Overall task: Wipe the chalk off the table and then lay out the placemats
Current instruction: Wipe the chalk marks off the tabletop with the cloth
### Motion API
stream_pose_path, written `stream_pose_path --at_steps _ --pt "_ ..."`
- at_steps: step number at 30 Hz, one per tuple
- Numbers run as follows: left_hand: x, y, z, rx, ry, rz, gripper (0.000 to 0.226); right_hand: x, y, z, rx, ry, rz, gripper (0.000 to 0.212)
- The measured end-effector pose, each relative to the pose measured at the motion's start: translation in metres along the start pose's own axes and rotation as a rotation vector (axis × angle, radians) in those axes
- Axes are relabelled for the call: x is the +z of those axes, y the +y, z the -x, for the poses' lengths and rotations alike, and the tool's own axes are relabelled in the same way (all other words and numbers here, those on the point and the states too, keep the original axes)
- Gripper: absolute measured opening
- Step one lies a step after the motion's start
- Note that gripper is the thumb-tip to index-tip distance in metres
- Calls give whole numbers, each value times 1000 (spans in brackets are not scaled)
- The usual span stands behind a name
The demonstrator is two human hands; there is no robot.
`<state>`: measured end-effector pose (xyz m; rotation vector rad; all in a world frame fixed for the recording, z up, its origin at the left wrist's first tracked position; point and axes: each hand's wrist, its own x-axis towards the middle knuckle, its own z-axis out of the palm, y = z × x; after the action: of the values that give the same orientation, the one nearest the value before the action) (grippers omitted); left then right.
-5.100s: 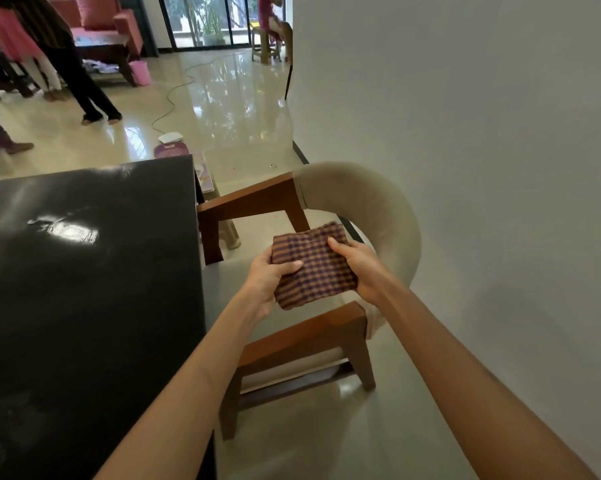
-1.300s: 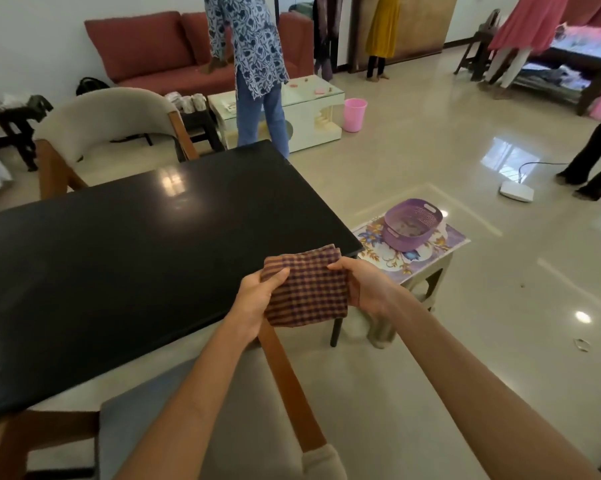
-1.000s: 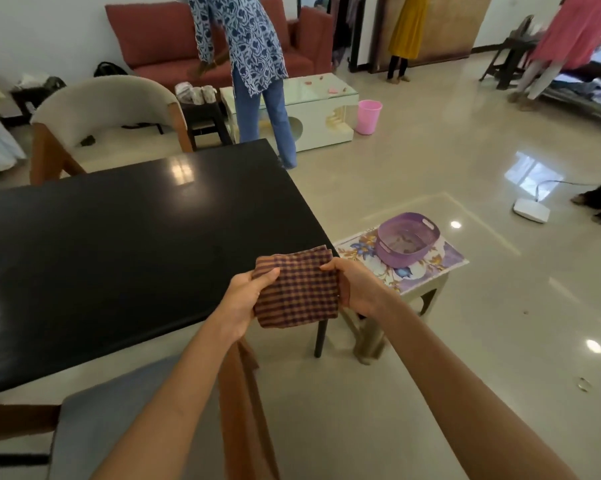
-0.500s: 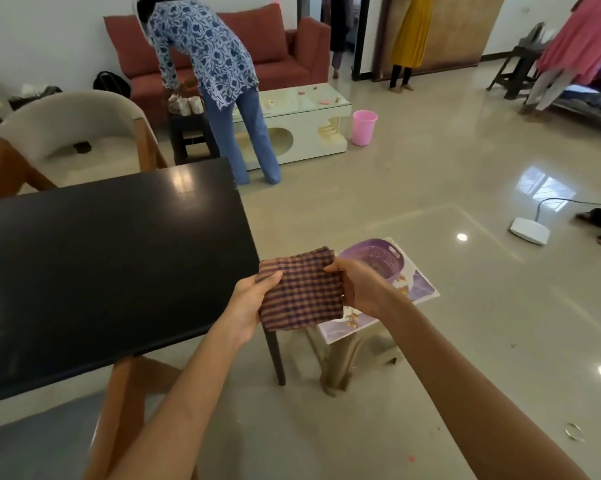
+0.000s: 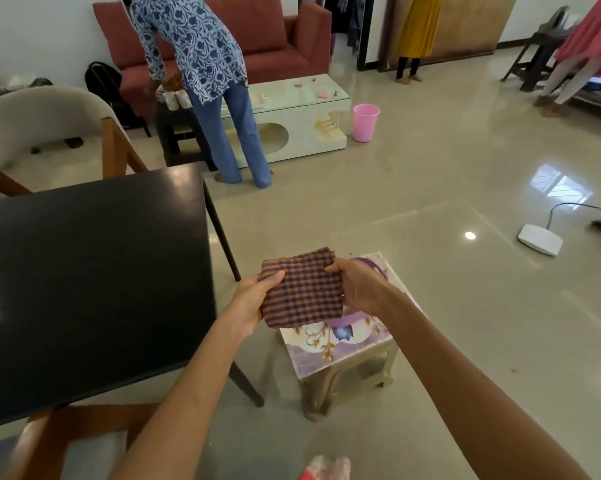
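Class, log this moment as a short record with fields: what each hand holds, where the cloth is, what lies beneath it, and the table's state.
left hand: grips the checked cloth's left edge
right hand: grips its right edge
checked cloth: folded, held in the air beside the table, above the stool
stool: floral top, purple basket on it
black table: glossy, no chalk visible

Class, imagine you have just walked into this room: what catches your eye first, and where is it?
A folded checked cloth, held between the left hand and right hand mid-frame. Left of it, a glossy black table. Beneath the hands, a floral stool.
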<state>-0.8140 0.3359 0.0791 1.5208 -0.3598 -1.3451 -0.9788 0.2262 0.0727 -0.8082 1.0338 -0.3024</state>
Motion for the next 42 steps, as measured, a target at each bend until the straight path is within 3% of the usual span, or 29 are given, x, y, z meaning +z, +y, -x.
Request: stream_pose_path --at_steps 7,14,20,26,42 --pt "53 17 -68 -59 74 151 21 -47 -58 -55 43 -60 60 31" --pt "105 33 -101 -21 168 134 14 -91 -104 -87 88 -100 124 31" --pt "153 36 -122 38 320 234 18 -127 -150 -112 71 -262 279 19" --pt "188 31 -137 92 425 355 18 -152 -177 -143 85 -391 383 21" --pt "143 37 -185 28 642 489 30 -78 -199 -251 193 -599 629 26"
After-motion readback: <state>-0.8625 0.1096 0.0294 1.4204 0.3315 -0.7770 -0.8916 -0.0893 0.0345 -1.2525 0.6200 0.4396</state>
